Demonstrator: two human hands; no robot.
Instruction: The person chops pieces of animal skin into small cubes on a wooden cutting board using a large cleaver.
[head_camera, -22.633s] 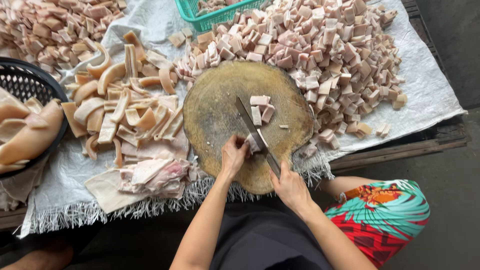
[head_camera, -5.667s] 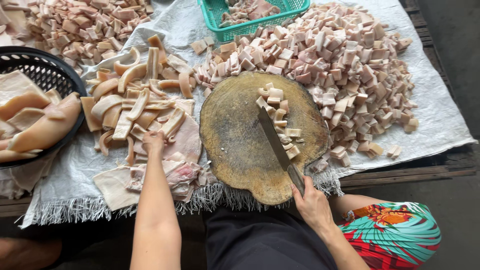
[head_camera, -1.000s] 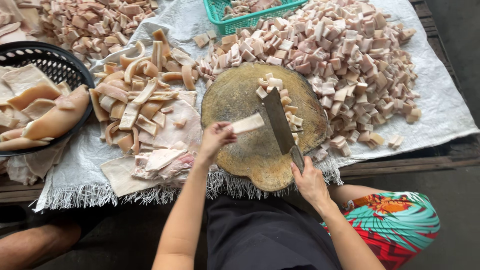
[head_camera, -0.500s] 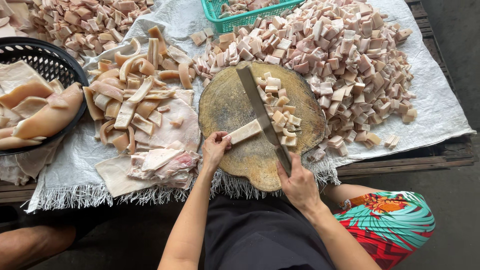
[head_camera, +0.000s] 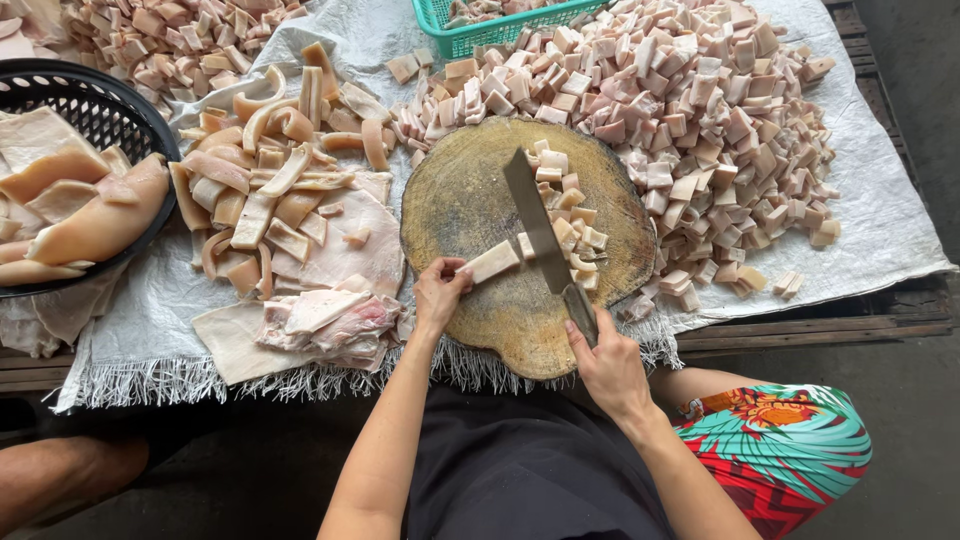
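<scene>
Left hand (head_camera: 440, 295) pins one pale strip (head_camera: 493, 262) flat on the round block (head_camera: 470, 200), fingers curled shut on its near end, so the free end points at the blade. Right hand (head_camera: 608, 365) is wrapped tight around the cleaver (head_camera: 535, 225) handle; the blade lies on the block across the strip's far end, between it and a cluster of cut cubes (head_camera: 565, 215) at the right of the block, likely a dozen or so, too bunched to count. Uncut strips (head_camera: 270, 190) sit left of the block within the left hand's reach; the big cube pile (head_camera: 700, 120) lies right and behind. One block, one cleaver, one black basket (head_camera: 100, 105) of slabs, one green basket (head_camera: 470, 25), all on a white sheet (head_camera: 880, 220) over the table.
</scene>
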